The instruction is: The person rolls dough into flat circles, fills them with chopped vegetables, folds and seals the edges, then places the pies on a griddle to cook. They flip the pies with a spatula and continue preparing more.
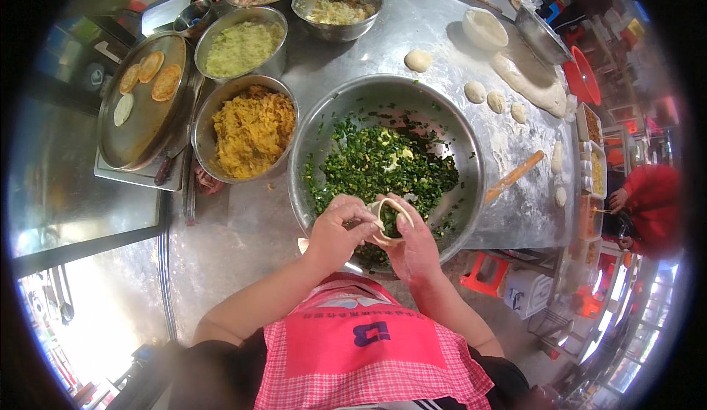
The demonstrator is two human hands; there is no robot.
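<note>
Both hands hold a round dough wrapper (388, 237), cupped around a chopped green filling. My left hand (342, 230) pinches its edge between thumb and fingers. The wrapper's other side rests in my right hand (411, 244), whose fingers curl around it. Beneath the hands is a large steel bowl (469, 133) with chopped greens (367, 161) and yellowish bits in it. To the right of this bowl, a wooden rolling pin (515, 177) lies on the floured steel table.
Steel bowls of orange filling (251, 133), pale green shreds (243, 48) and other mixtures stand at the left and back. Farther left is a round griddle (149, 139) with flat cakes. Dough balls (418, 61) and a long dough piece (527, 81) lie right. A person in red (652, 211) stands far right.
</note>
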